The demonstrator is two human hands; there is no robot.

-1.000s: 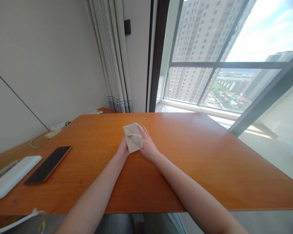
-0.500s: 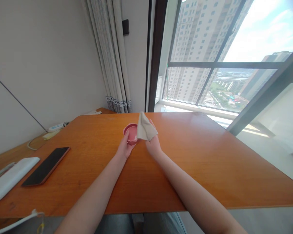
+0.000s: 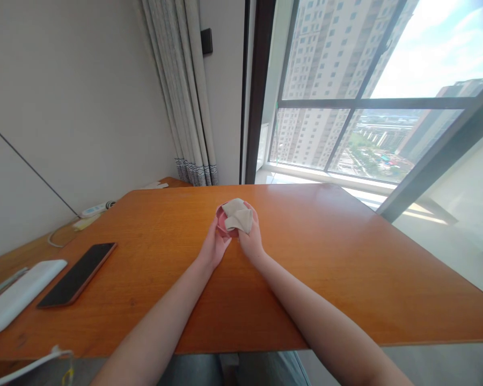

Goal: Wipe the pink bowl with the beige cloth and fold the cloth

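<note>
Above the middle of the wooden table [image 3: 314, 257], my left hand [image 3: 214, 244] grips a small pink bowl [image 3: 222, 220] by its left side. A cream cloth [image 3: 241, 217] lies bunched over the bowl's opening and its right side. My right hand [image 3: 251, 239] is closed on the cloth against the bowl's right rim. The cloth covers much of the bowl's inside, and some of my right fingers are hidden behind cloth and bowl.
On the left of the table lie a dark phone [image 3: 78, 274] and a white flat device [image 3: 22, 295]. A white power strip [image 3: 92, 209] with a cable is by the wall. A white cable [image 3: 28, 367] hangs at the near left edge. A large window [image 3: 370, 104] stands beyond.
My right hand has brought the cloth from beside the bowl onto it, and the cloth now folds into the opening. The bowl has shifted slightly right with my left hand.
</note>
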